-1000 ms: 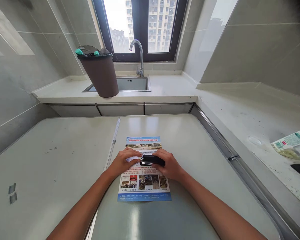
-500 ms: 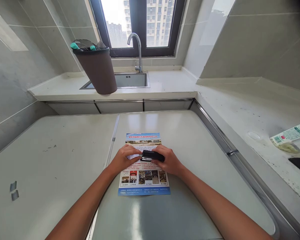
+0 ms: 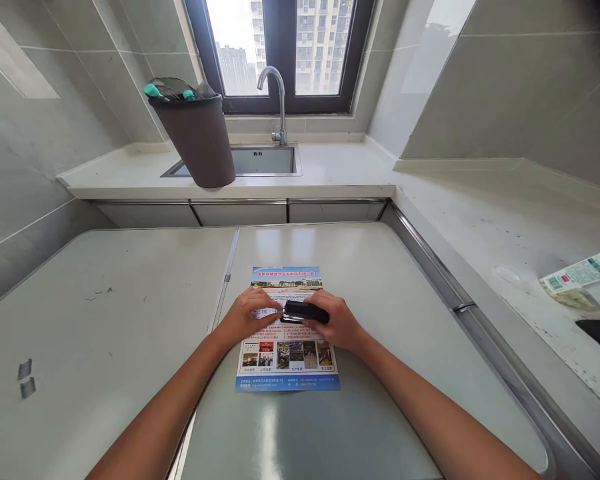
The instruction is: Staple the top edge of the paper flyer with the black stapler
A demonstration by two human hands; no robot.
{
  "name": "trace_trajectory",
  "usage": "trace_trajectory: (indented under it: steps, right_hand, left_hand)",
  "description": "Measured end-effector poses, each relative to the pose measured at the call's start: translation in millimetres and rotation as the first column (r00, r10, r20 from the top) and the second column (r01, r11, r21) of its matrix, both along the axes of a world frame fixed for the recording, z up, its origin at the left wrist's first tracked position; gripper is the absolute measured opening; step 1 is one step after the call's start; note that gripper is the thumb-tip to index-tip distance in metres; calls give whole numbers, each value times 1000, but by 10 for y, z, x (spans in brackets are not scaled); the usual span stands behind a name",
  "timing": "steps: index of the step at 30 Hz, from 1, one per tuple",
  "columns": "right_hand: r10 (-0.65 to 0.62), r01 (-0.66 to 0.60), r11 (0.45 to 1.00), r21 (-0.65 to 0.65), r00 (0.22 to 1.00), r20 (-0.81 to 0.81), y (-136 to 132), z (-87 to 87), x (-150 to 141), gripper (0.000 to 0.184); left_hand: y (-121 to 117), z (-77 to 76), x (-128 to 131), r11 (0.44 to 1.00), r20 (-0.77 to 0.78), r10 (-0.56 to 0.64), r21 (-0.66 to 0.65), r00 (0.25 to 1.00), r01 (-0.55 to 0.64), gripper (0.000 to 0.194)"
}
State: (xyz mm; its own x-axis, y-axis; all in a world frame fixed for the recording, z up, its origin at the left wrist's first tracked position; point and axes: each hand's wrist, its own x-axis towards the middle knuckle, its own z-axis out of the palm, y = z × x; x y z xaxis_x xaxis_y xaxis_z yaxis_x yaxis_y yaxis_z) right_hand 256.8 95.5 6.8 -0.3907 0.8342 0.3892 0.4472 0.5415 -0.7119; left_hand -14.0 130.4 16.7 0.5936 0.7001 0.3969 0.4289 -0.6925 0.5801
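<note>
Soft daylight is pouring through the window (image 3: 281, 57), its left pane (image 3: 236, 47) bleaching nearly white. Below the window, pale reflections are streaking the glossy surface (image 3: 380, 300). Far right of the window, the view's upper corner is blurring dark; wide-angle distortion is stretching the tiled walls (image 3: 510, 93).

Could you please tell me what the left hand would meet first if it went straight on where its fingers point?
Most likely the stapler, held in the right hand: the left hand is right at its end, perhaps touching it, though depth there is hard to judge.
</note>
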Motion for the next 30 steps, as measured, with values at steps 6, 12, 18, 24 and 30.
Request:
trace_trajectory:
  steps: [6, 12, 18, 24, 30]
  right_hand:
    - [7, -7, 1000, 2, 1000, -12, 14, -13, -4, 28]
    - [9, -9, 1000, -15, 1000, -9, 11, -4, -5, 31]
    - [-4, 3, 1000, -30, 999, -44, 9, 8, 3, 31]
    - [45, -44, 999, 22, 998, -47, -36, 48, 10, 26]
    - [178, -179, 984, -3, 982, -68, -114, 75, -120, 22]
  left_hand:
    - [4, -28, 31, 998, 19, -48, 31, 999, 48, 12]
    - [-3, -17, 33, 995, -38, -59, 73, 998, 62, 11]
    - [25, 34, -99, 994, -35, -95, 43, 995, 96, 11]
    - [-1, 71, -141, 991, -9, -111, -73, 994, 110, 18]
    - [-66, 82, 22, 984, -21, -176, 18, 984, 176, 24]
